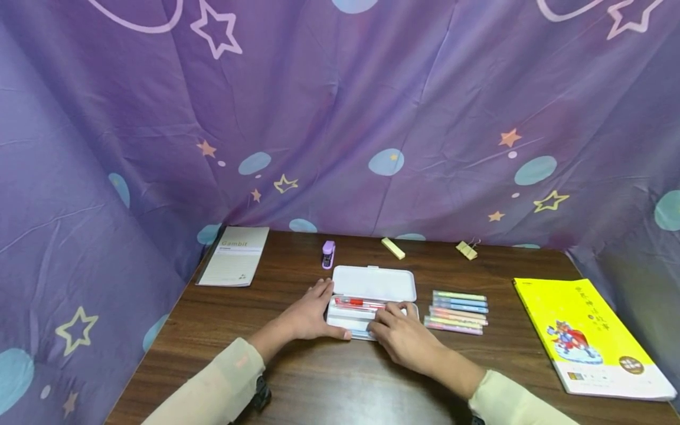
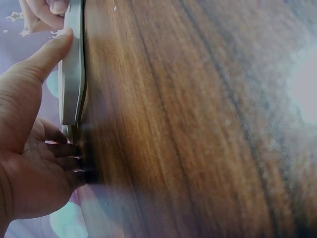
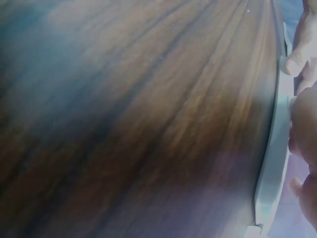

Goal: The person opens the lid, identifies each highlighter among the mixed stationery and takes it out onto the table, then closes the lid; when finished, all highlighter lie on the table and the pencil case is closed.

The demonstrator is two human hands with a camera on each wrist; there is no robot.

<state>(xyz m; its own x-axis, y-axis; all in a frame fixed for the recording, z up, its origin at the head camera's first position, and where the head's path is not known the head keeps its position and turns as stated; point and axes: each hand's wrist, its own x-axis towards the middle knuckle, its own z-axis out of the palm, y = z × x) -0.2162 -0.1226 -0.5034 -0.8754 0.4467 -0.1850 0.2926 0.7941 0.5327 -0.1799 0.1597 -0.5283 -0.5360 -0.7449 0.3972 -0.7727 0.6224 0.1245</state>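
A white pencil case (image 1: 374,283) lies on the table with its lid folded back. Inside, red pens (image 1: 353,302) lie along the hinge side and a pale blue slim item (image 1: 361,334) lies along the front. My left hand (image 1: 310,313) is at the case's left end, fingers fairly straight, thumb resting on the front wall (image 2: 74,89). Over the right half is my right hand (image 1: 406,339), fingers bent down into the tray; its fingertips are partly hidden, and I cannot tell whether they hold anything.
Several pastel highlighters (image 1: 457,313) lie in a row just right of the case. Behind are a purple stapler (image 1: 329,255), a yellow block (image 1: 393,248) and a binder clip (image 1: 467,249). A notebook (image 1: 234,260) lies left, a yellow book (image 1: 584,336) right.
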